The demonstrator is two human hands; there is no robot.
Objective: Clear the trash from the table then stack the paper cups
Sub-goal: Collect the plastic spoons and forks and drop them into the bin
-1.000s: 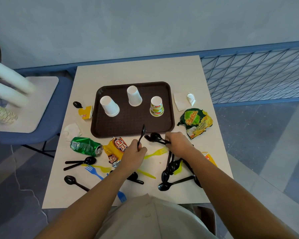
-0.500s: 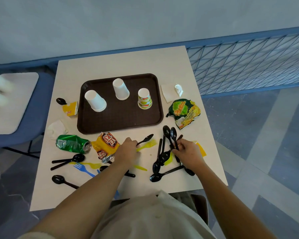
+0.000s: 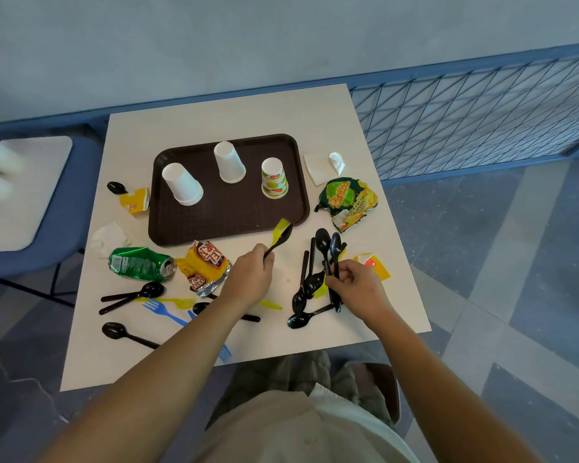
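Three upside-down paper cups stand on a brown tray [image 3: 228,225]: a white cup [image 3: 181,183] at left, a second white cup [image 3: 229,162] in the middle, and a printed cup [image 3: 274,178] at right. My left hand [image 3: 251,279] grips a black spoon and a yellow fork [image 3: 281,233] that stick up over the tray's front edge. My right hand [image 3: 358,285] is closed on a bunch of black spoons [image 3: 328,248]. Trash lies around: a crushed green can [image 3: 141,264], a foil snack wrapper [image 3: 208,265], a green chip bag [image 3: 348,202], and napkins [image 3: 321,165].
More black spoons [image 3: 131,294], a blue fork [image 3: 163,309] and yellow forks lie at the table's front left. A small yellow packet [image 3: 134,202] and crumpled napkin [image 3: 109,235] sit left of the tray. A blue chair [image 3: 30,208] stands left; blue mesh fencing [image 3: 465,118] runs at right.
My left hand picked up the yellow fork together with its black spoon and raised both. My right hand drew its spoons back beside the pile. The camera view shifted.
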